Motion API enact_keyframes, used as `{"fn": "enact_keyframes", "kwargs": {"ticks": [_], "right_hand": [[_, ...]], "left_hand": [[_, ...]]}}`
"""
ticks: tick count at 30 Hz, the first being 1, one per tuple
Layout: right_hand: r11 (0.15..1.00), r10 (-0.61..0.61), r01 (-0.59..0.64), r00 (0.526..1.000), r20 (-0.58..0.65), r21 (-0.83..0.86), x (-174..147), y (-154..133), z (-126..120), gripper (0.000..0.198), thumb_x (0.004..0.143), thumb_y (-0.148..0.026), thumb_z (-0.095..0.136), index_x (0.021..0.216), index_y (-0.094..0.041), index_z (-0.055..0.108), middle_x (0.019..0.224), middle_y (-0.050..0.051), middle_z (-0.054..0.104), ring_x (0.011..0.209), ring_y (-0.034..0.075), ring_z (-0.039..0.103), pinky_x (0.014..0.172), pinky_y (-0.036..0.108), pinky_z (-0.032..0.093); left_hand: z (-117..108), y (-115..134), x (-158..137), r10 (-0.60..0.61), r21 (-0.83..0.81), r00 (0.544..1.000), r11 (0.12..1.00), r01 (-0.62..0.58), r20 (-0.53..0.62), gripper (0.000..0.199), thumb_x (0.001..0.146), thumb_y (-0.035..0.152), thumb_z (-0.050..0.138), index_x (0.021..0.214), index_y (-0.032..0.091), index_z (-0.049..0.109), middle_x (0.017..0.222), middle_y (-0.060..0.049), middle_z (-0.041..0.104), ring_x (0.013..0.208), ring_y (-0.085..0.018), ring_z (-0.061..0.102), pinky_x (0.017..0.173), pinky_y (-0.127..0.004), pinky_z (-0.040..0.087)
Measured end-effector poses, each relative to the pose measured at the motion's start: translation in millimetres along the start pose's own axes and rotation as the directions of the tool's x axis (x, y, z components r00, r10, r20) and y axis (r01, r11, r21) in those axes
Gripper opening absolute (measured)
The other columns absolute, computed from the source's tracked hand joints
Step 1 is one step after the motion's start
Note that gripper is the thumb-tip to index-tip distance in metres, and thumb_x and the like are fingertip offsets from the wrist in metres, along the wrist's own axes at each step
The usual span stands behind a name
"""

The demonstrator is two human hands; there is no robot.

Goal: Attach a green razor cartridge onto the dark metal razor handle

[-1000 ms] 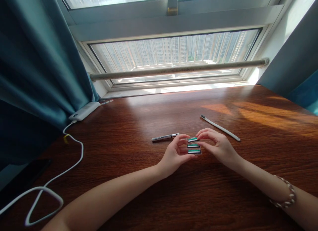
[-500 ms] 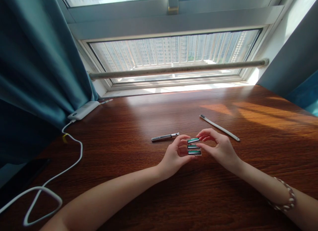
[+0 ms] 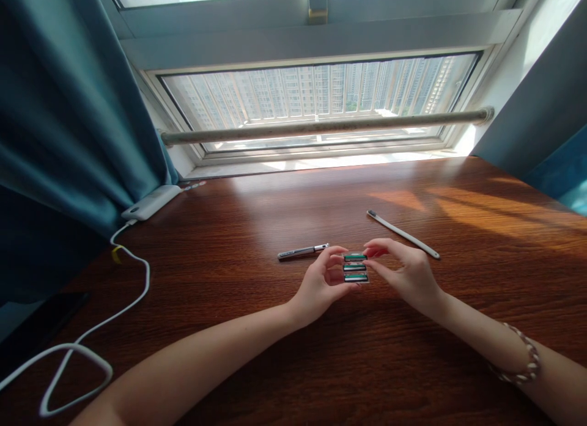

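A small clear tray [image 3: 366,279] carries three razor cartridges [image 3: 356,268], dark with green strips, stacked in a row. My left hand [image 3: 316,288] grips this tray from the left, thumb at its lower edge and fingers round its upper edge. On the other side, the thumb and finger of my right hand [image 3: 406,268] pinch the right end of the top cartridge [image 3: 355,257], which sits level with the other two. Just behind my left fingers lies a silver-and-black razor handle [image 3: 300,253] without a head.
Beyond my right hand is a slim white stick with a dark tip [image 3: 403,234], perhaps a toothbrush. A white power strip or charger [image 3: 153,202] with a looping cable [image 3: 147,279] rests at the left by the blue curtain [image 3: 92,108]. The brown wooden table [image 3: 257,365] meets the window.
The top cartridge was tilted, its right end raised; now it lies level in line with the others. My right fingers still pinch it. The view has shifted slightly.
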State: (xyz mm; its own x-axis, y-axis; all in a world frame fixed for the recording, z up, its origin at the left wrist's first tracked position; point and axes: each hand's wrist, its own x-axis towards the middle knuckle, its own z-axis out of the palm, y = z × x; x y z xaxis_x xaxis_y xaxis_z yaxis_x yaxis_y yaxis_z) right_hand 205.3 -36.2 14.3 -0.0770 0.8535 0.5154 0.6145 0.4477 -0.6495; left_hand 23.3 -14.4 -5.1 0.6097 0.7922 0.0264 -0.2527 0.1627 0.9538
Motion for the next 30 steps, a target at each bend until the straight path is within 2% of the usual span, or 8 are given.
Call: {"fn": "enact_keyframes", "kwargs": {"ticks": [11, 22, 26, 30], "right_hand": [[1.0, -0.025, 0.025, 0.999, 0.028, -0.007, -1.0, 1.1, -0.2, 0.027, 0.076, -0.019, 0.059, 0.102, -0.021, 0.055, 0.083, 0.001, 0.063, 0.076, 0.014, 0.057, 0.073, 0.028, 0.046], [0.995, 0.04, -0.041, 0.999, 0.018, 0.086, -0.4, -1.0, 0.1, 0.031, 0.075, -0.02, 0.061, 0.105, -0.021, 0.055, 0.087, 0.002, 0.063, 0.074, 0.013, 0.057, 0.07, 0.027, 0.048], [0.999, -0.029, 0.029, 1.0, 0.003, 0.03, 1.7, -5.0, -2.6, 0.019, 0.076, -0.021, 0.059, 0.095, -0.02, 0.06, 0.082, 0.002, 0.059, 0.072, 0.013, 0.056, 0.067, 0.027, 0.047], [0.996, -0.077, 0.08, 0.993, 0.088, -0.039, 1.1, -5.9, -3.7, 0.01, 0.076, -0.021, 0.058, 0.084, -0.02, 0.064, 0.072, 0.002, 0.052, 0.068, 0.013, 0.052, 0.063, 0.026, 0.044]], "left_hand": [[1.0, -0.8, -0.3, -0.002, -0.002, 1.0, 1.0, 0.002, 0.021, 0.053, 0.065, 0.011, 0.068, 0.106, 0.021, 0.037, 0.11, -0.009, 0.054, 0.092, -0.024, 0.061, 0.084, -0.044, 0.048], [-0.2, -0.9, -0.2, -0.005, -0.011, 1.0, 1.0, 0.005, 0.023, 0.053, 0.064, 0.011, 0.068, 0.106, 0.022, 0.038, 0.111, -0.009, 0.054, 0.092, -0.024, 0.062, 0.083, -0.043, 0.049], [-0.6, -1.0, -0.1, 0.012, -0.003, 1.0, 1.0, -0.012, 0.015, 0.052, 0.065, 0.012, 0.068, 0.107, 0.022, 0.039, 0.11, -0.008, 0.055, 0.091, -0.023, 0.062, 0.084, -0.043, 0.048], [-0.7, -1.8, 0.6, 0.033, -0.01, 0.999, 0.999, -0.033, 0.022, 0.052, 0.065, 0.011, 0.068, 0.107, 0.022, 0.039, 0.11, -0.007, 0.055, 0.093, -0.022, 0.061, 0.085, -0.042, 0.048]]}}
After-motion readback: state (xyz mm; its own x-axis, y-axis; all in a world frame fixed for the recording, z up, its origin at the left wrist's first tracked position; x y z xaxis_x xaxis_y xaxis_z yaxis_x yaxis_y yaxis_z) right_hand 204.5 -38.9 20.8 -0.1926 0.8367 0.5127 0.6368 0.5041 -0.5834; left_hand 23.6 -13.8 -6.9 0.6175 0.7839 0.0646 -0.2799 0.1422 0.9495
